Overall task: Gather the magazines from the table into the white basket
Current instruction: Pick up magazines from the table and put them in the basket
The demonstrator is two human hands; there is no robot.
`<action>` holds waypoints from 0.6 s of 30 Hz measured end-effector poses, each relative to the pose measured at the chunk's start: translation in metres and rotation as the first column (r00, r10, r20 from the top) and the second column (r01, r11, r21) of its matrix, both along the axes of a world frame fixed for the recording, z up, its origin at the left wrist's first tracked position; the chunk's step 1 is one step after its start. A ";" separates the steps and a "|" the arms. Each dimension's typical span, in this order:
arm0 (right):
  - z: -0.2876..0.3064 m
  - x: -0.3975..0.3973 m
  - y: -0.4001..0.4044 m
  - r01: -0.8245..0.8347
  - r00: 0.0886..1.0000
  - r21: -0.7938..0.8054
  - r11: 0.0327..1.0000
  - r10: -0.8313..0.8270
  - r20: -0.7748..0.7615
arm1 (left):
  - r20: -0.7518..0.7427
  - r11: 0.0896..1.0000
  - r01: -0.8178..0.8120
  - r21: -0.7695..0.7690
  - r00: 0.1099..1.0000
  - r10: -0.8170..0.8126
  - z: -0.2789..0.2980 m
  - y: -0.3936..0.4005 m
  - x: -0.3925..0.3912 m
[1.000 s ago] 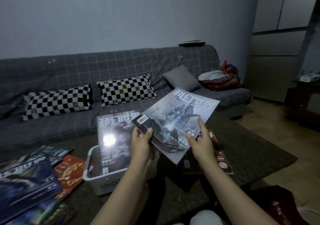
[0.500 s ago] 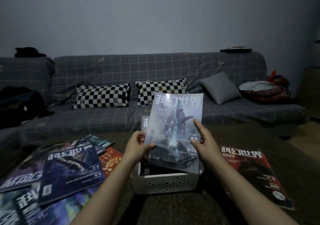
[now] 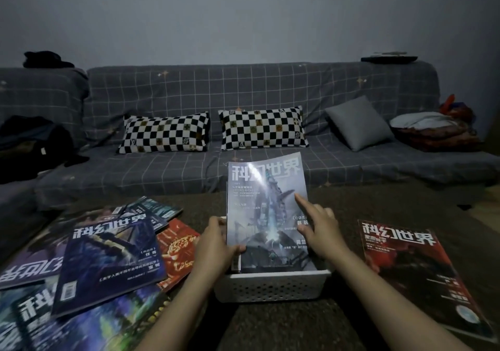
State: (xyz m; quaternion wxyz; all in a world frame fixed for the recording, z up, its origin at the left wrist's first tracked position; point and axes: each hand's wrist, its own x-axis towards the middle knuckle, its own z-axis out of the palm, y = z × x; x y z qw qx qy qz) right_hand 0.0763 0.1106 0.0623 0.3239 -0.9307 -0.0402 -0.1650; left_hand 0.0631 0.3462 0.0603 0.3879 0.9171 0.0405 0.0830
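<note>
A pale grey-blue magazine (image 3: 266, 210) stands upright with its lower edge inside the white basket (image 3: 270, 285) on the dark table. My left hand (image 3: 216, 245) grips the magazine's lower left edge, thumb on the cover. My right hand (image 3: 318, 229) rests on its right side, index finger stretched across the cover. Another magazine stands behind it in the basket, mostly hidden. A red magazine (image 3: 416, 272) lies flat to the right of the basket. Several overlapping magazines lie to the left, with a dark blue one (image 3: 108, 264) on top and an orange-red one (image 3: 176, 248) beside the basket.
The table (image 3: 284, 326) has a dark, rough top. Behind it runs a grey checked sofa (image 3: 243, 91) with two black-and-white cushions (image 3: 165, 134), a grey cushion (image 3: 357, 123), folded cloth at the right and dark clothing at the left.
The pale magazine has gone from tilted in the air to upright and down into the basket. My view has swung left, so the basket now sits in the middle.
</note>
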 end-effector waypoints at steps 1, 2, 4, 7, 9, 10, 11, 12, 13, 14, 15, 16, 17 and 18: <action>-0.003 -0.001 0.000 -0.007 1.000 -0.014 1.000 0.007 -0.011 | 0.002 1.000 0.006 -0.003 1.000 -0.006 -0.001 0.002 -0.001; -0.005 -0.002 0.001 -0.018 1.000 -0.013 1.000 0.018 -0.015 | 0.006 1.000 0.018 0.001 1.000 -0.018 -0.002 0.004 -0.002; -0.009 -0.004 0.002 -0.024 1.000 -0.001 1.000 0.024 -0.013 | 0.023 0.997 0.063 0.044 0.998 -0.064 -0.002 0.006 -0.004; -0.013 -0.006 0.003 -0.003 1.000 0.034 0.999 0.004 -0.011 | 0.038 0.989 0.087 0.118 0.995 -0.092 -0.002 0.004 -0.009; -0.016 -0.008 0.003 0.013 1.000 0.073 0.997 -0.012 -0.018 | 0.035 0.986 0.061 0.158 0.997 -0.067 -0.002 0.002 -0.010; -0.016 -0.009 0.002 0.018 1.000 0.082 0.996 -0.016 -0.023 | 0.029 0.986 0.047 0.162 0.998 -0.052 -0.003 0.001 -0.011; -0.016 -0.009 0.002 0.018 0.999 0.081 0.997 -0.016 -0.029 | 0.023 0.985 0.037 0.168 0.999 -0.041 -0.002 0.001 -0.011; -0.016 -0.010 0.003 0.017 0.999 0.078 0.997 -0.015 -0.032 | 0.021 0.982 0.035 0.184 0.999 -0.039 -0.002 0.000 -0.012; -0.015 -0.010 0.003 0.016 0.999 0.081 0.997 -0.013 -0.038 | 0.023 0.976 0.037 0.212 0.999 -0.043 -0.001 0.000 -0.012; -0.014 -0.012 0.002 0.016 0.999 0.086 0.996 -0.012 -0.046 | 0.028 0.970 0.038 0.240 0.999 -0.046 0.000 -0.001 -0.013; -0.013 -0.013 0.002 0.015 0.998 0.088 0.996 -0.010 -0.057 | 0.035 0.966 0.031 0.257 0.999 -0.041 0.000 -0.002 -0.014; -0.012 -0.016 0.002 0.013 0.998 0.088 0.996 -0.008 -0.067 | 0.044 0.965 0.015 0.261 0.999 -0.028 0.000 -0.004 -0.016; -0.011 -0.019 0.001 0.013 0.997 0.088 0.996 -0.006 -0.076 | 0.060 0.969 -0.004 0.246 0.998 -0.012 -0.001 -0.007 -0.019; -0.010 -0.023 0.001 0.013 0.997 0.090 0.996 -0.006 -0.076 | 0.087 0.977 -0.021 0.212 0.996 0.003 -0.001 -0.011 -0.023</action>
